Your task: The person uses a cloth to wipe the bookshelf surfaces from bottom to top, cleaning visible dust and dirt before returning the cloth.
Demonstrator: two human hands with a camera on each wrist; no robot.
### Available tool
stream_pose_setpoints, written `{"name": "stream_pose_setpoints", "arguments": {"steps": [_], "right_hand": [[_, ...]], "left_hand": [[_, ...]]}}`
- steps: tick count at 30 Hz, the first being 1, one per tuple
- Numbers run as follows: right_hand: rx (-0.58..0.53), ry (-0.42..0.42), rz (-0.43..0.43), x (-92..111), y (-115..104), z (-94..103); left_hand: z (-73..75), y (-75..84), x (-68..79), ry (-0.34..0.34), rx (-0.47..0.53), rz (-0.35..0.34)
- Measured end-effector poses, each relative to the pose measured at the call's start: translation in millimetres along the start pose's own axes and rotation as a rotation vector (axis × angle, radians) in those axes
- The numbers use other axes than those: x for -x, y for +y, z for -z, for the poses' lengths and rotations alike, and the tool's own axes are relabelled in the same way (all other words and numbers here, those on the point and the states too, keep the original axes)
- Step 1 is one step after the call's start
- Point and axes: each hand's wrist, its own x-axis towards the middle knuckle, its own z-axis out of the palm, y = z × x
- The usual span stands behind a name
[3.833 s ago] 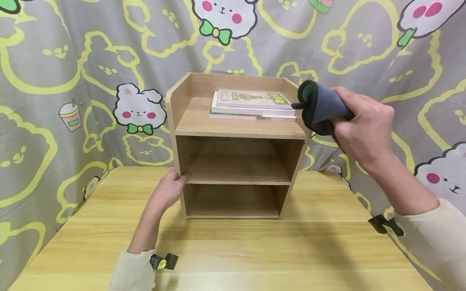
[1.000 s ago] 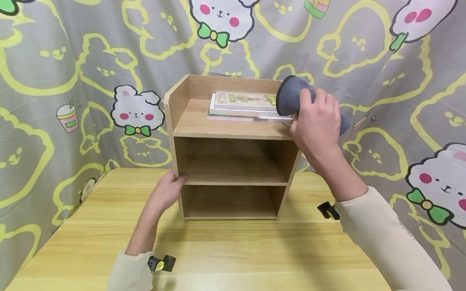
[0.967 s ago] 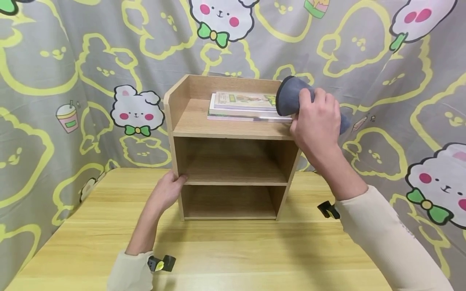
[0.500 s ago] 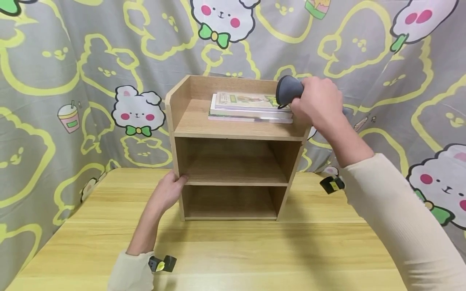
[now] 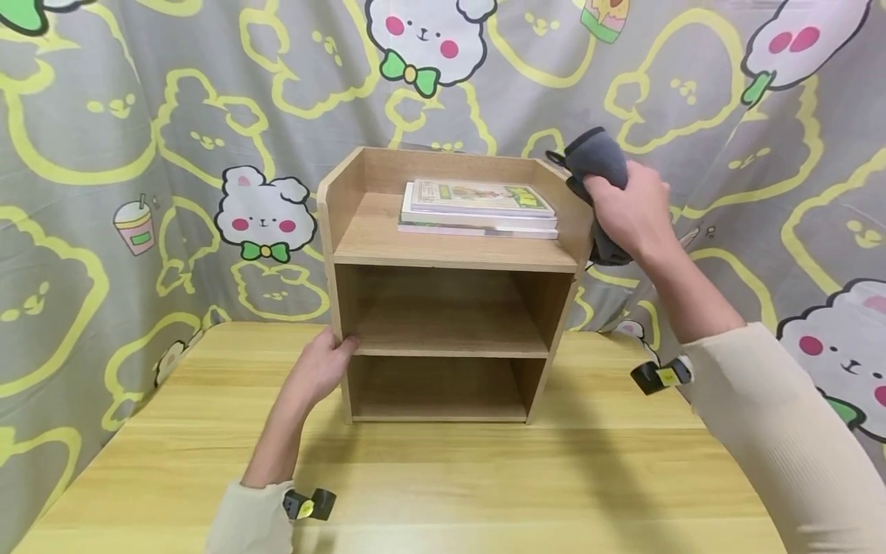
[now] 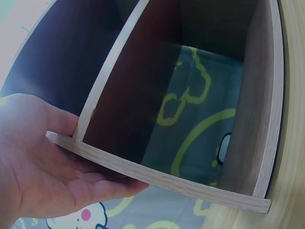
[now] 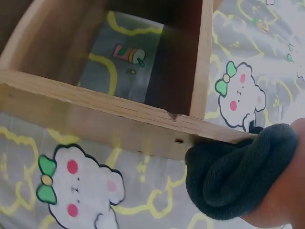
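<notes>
A small wooden shelf [image 5: 450, 261] stands on the table, its two lower levels open to the front. On its left side panel, my left hand [image 5: 321, 365] grips the edge, the thumb over the front by the middle board and the fingers along the outside, as the left wrist view shows. My right hand [image 5: 633, 208] holds a bunched grey-blue cloth [image 5: 597, 158] at the upper right side panel. In the right wrist view the plush cloth [image 7: 238, 171] touches the panel's outer side near its edge. A stack of books [image 5: 477, 208] lies on the top level.
The light wood table [image 5: 443, 485] extends in front of the shelf and to both sides. A grey curtain [image 5: 228, 100] with yellow bear outlines surrounds the table at the back and sides.
My right hand has moved from over the right end of the books outward to the right side panel, taking the cloth with it. The left hand keeps its grip on the shelf.
</notes>
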Motion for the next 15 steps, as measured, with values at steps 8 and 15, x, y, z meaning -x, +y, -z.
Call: {"name": "stream_pose_setpoints", "arguments": {"steps": [8, 15], "right_hand": [[-0.419, -0.072, -0.224, 19.8, 48.8, -9.5], [-0.142, -0.204, -0.234, 41.3, 120.6, -58.0]], "left_hand": [[-2.1, -0.1, -1.0, 0.008, 0.014, -0.016], [-2.9, 0.3, -1.5, 0.002, 0.021, -0.013]]}}
